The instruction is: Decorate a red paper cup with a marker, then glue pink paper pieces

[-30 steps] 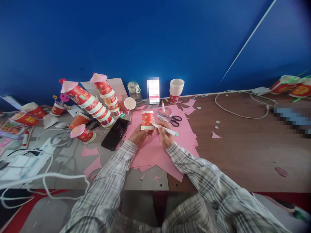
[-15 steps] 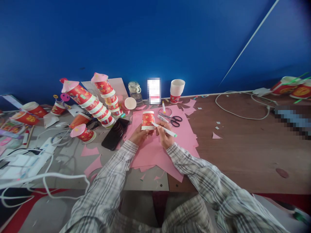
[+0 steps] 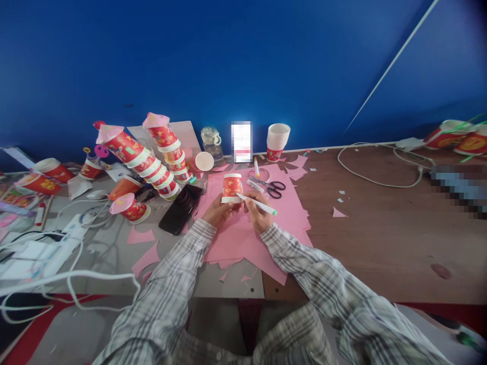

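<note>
A red paper cup with gold patterns is upside down, its wide white rim at the bottom. My left hand grips it near the rim from the lower left. Between the fingers of my right hand is a white marker with a green end, its tip at the cup's printed side. Both hands are above pink paper sheets. Just beyond my right hand lie a glue stick and black-handled scissors.
Leaning towers of stacked red cups with pink cone tops stand left, near a black phone. A glass jar, a blurred bright screen and nested cups line the blue wall. White cables and a power strip lie far left.
The marker's tip has shifted very slightly left and down along the cup's side. The cup and my left hand stay in place.
</note>
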The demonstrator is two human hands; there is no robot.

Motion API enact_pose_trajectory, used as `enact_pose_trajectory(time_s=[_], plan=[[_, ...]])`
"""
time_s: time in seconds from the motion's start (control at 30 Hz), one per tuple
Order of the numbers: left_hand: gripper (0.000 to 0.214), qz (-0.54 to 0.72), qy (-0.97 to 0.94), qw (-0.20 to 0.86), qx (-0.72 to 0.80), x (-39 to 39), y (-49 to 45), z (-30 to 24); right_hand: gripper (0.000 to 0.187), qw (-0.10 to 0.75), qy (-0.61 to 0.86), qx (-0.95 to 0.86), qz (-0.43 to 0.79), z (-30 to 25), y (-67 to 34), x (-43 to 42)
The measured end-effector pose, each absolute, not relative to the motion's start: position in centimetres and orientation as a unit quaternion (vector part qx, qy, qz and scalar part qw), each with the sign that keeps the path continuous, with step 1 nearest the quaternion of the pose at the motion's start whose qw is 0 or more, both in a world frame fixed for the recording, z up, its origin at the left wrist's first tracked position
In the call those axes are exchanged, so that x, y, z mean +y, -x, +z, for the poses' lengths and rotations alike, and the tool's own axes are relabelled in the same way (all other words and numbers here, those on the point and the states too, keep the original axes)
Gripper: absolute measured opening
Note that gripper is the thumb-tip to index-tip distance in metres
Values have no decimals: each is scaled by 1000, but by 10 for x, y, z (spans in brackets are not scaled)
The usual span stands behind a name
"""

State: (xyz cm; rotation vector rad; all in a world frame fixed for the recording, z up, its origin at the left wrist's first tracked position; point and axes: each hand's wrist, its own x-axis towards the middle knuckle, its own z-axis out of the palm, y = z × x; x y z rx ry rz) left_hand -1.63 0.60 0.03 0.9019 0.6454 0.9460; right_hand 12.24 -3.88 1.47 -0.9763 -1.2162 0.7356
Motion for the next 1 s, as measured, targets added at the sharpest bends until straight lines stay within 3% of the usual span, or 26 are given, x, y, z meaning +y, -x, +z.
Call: enact_pose_trajectory(time_s=[1.0], plan=[[53,433,-403,751,295,3,15,6,22,666,404,-507,368,15,-121,-42]])
